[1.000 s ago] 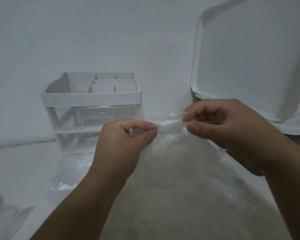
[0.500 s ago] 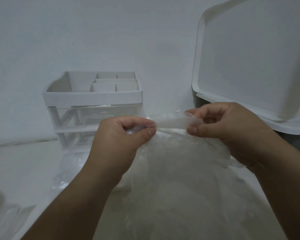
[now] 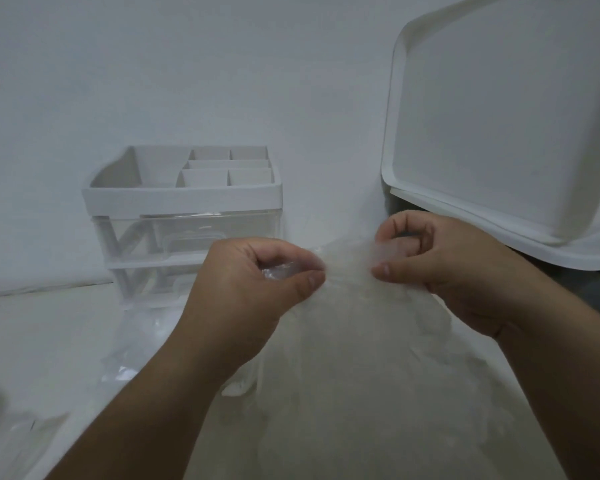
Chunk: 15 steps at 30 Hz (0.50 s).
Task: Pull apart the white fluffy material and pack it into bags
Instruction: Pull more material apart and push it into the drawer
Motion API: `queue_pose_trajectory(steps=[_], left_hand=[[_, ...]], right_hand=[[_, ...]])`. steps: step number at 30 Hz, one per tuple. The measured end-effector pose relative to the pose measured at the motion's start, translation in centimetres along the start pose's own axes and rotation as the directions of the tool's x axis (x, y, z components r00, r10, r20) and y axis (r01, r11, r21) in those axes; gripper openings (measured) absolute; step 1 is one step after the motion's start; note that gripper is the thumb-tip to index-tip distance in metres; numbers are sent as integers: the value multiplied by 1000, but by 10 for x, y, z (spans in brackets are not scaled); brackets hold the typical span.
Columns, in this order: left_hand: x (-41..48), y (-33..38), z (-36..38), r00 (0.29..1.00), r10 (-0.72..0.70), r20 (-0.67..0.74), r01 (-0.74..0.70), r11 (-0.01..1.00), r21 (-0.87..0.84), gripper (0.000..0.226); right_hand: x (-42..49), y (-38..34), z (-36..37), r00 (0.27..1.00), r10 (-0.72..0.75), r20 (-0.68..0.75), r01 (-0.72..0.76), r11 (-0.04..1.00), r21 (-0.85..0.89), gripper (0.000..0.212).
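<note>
One bag [image 3: 378,410] stuffed with white fluff [image 3: 347,306] sits just below the fingers [image 3: 302,284]. It looks light and soft, its film slippery, and is best held at the mouth. Two hands, left hand [image 3: 253,285] and right hand [image 3: 444,271], each pinch that mouth. Beyond the fingers stand one organizer [image 3: 184,202] and, it seems, two trays [image 3: 499,116].

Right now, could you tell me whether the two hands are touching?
Apart. The head view shows a gap between the left hand and right hand, spanned by the bag both pinch.
</note>
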<state>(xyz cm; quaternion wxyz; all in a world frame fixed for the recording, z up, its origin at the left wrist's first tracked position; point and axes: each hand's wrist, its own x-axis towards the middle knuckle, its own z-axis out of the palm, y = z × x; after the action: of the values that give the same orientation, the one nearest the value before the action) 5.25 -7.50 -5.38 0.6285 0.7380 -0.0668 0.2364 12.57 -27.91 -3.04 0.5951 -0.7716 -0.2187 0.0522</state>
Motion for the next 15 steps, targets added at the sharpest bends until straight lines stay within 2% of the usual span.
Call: queue_pose_trajectory(steps=[3,7,9,11,13,15], left_hand=[[0,0,0,1000,14,10,-14,999,32,22],[0,1,-1,1000,5,-3,-5,1000,2,26],[1,-1,-3,998,-30,-53,27,998,-57,38],[3,-1,-6,993,-74,-87,62,988,-139,46],[4,-1,-6,991,-91,-93,73,982,-174,46],[5,-1,-5,993,-88,-79,73,982,-176,44]], right_hand=[[0,0,0,1000,-5,-3,5,999,40,42],[0,2,0,996,-33,-82,36,999,40,45],[1,1,0,990,-32,-134,46,993,107,36],[-1,-2,-1,988,-38,-150,60,987,150,37],[-3,-4,-3,996,-32,-81,43,989,145,47],[-5,-5,-4,1000,21,17,-22,997,70,49]])
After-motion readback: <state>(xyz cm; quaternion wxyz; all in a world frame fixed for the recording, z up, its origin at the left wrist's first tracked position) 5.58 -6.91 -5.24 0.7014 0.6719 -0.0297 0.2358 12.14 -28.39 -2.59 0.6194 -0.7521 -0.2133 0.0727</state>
